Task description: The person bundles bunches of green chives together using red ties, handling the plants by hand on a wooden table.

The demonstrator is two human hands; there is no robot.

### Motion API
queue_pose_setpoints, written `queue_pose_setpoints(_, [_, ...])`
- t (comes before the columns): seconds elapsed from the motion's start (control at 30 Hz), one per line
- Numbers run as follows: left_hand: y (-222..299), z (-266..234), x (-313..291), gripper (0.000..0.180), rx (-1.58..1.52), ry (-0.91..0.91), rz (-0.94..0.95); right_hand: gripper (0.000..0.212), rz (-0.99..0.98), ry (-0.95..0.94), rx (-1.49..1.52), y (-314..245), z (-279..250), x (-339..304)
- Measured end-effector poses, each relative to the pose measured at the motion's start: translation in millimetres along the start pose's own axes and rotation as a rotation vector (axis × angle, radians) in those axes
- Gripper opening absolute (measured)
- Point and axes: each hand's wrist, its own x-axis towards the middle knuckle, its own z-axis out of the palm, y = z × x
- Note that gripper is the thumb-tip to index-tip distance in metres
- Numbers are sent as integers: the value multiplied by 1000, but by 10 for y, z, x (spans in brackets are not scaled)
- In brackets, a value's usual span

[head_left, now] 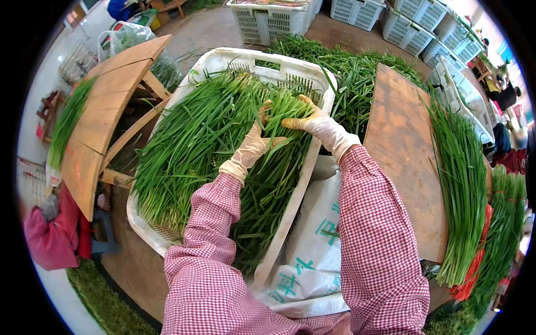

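Note:
A white plastic crate [329,103] stands before me, heaped with long green garlic chives [190,134]. Over its far right part, both hands in pale, soiled gloves grip one bunch of the chives [285,114] from either side. My left hand [252,146] presses against the bunch's left side, fingertips partly hidden by leaves and thumb pointing right. From the right, my right hand [324,127] curls thumb and fingers about the same bunch. More chives lie directly beneath the hands in the crate.
Wooden boards [399,151] on the right and a slatted wooden table [111,95] on the left flank the crate. Tied chive bundles [460,190] lie along the right edge. A white woven sack [304,273] lies under my arms. Loose chives [357,72] and stacked crates [410,30] stand behind.

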Motion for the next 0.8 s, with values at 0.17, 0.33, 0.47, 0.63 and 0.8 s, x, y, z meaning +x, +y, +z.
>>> queue_pose_setpoints(0.17, [336,117,-169,98,-69,-94,-88,109,-74,-189,128,-27,85,-218])
queue_pose_setpoints(0.33, [357,236,-558,81,-126,-185,1,71,-256,-196,-82,178,249,-675])
queue_pose_setpoints(0.47, [434,286,-891,70,768,-91,408,60,-533,73,-753,129,542,-1230])
queue_pose_setpoints(0.63, [651,226,-1303,53,649,-79,324,60,-599,103,-817,73,889,-1578])
queue_pose_setpoints(0.8, [1648,311,-1133,47,784,-52,393,39,-485,-267,-272,-901,693,-1606])
